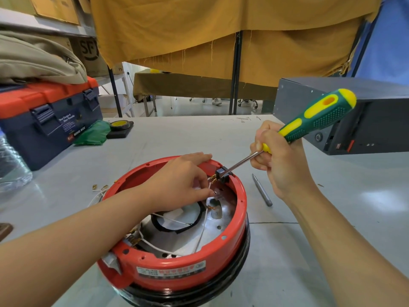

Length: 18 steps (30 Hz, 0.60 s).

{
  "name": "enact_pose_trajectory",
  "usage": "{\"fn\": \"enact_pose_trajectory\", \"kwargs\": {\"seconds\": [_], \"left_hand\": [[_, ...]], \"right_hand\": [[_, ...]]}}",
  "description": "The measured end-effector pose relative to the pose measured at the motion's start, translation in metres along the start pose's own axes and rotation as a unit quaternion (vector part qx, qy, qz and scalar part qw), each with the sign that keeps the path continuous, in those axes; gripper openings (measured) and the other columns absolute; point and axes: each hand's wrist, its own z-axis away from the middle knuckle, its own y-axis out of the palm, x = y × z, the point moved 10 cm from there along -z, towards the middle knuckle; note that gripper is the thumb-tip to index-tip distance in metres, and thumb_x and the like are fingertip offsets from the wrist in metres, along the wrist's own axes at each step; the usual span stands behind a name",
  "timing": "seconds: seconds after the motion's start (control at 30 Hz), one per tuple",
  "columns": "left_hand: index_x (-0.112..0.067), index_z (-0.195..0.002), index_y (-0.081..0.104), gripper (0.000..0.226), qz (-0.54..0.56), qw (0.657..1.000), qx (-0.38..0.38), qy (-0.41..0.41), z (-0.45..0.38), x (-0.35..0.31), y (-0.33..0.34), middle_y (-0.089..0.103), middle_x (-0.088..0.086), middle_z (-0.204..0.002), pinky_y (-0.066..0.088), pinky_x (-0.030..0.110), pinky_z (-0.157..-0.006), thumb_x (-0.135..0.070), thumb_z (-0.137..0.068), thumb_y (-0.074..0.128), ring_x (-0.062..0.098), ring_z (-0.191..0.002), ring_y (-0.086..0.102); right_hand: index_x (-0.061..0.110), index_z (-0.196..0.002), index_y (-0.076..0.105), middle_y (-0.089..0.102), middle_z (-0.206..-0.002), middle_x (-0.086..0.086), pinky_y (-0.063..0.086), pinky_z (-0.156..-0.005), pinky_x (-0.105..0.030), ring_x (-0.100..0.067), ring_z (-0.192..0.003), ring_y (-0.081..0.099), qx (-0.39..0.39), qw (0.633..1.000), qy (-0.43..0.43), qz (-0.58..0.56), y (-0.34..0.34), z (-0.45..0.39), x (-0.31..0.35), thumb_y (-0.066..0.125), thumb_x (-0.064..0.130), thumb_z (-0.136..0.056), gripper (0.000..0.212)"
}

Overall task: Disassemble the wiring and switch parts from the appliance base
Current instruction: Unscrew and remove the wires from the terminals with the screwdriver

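A round red appliance base sits upside down on a pale grey table, close to the person. It is open on top, so the shiny metal inside and thin white wires show.

The left hand reaches over the red rim. Its fingers are curled, and the thumb and a fingertip pinch a white wire near the far wall. The other fingers rest on the rim.

The right hand holds a green and yellow screwdriver with its fingers wrapped tight around the bottom of the handle. The metal tip touches a small black switch block stuck on the far edge of the base. Little brass tabs poke out of the block toward the inside.

A grey metal bit lies on the table just right of the base. A few small brass clips and loose white wire lie to the left of it.

Further left stands a blue toolbox with an orange lid, with tan cloth piled on top. Beside it are a green bag and a roll of yellow tape on a black pad. A dark grey computer case lies on the right side of the table, behind the screwdriver handle.

A mustard-yellow curtain hangs behind the table. Cardboard boxes sit on shelves at the upper left.
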Motion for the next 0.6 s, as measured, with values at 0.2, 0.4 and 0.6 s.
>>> {"fn": "enact_pose_trajectory", "kwargs": {"seconds": [0.2, 0.4, 0.6], "left_hand": [[-0.032, -0.059, 0.058, 0.025, 0.015, 1.000, -0.006, -0.005, 0.000, 0.000, -0.002, 0.033, -0.005, -0.152, 0.031, 0.020, -0.104, -0.032, -0.081, 0.069, 0.004, -0.138, 0.028], [-0.029, -0.057, 0.058, 0.027, 0.050, 0.999, -0.012, -0.014, 0.000, 0.000, -0.005, 0.037, -0.004, -0.150, 0.036, 0.024, -0.103, -0.025, -0.080, 0.071, 0.003, -0.137, 0.030], [-0.024, -0.060, 0.069, 0.019, 0.100, 0.994, -0.012, -0.039, 0.002, 0.009, -0.008, 0.041, -0.014, -0.144, 0.042, 0.028, -0.094, -0.029, -0.079, 0.072, 0.001, -0.118, 0.050]], "right_hand": [[0.009, -0.056, 0.032, 0.024, -0.042, 0.009, 0.017, -0.043, -0.017, -0.009, -0.038, 0.016, 0.001, 1.000, 0.006, 0.003, 0.003, 0.003, -0.008, 0.044, 0.008, -0.072, 0.020], [0.017, -0.048, 0.041, 0.024, -0.038, 0.008, 0.018, -0.043, -0.019, -0.010, -0.035, 0.016, -0.078, 0.994, -0.022, -0.071, -0.022, 0.000, 0.000, 0.045, 0.011, -0.075, 0.028], [0.011, -0.060, 0.038, 0.026, -0.041, 0.009, 0.025, -0.040, -0.019, -0.008, -0.035, 0.021, -0.115, 0.991, -0.018, -0.062, -0.023, 0.008, -0.006, 0.051, 0.020, -0.081, 0.027]]}}
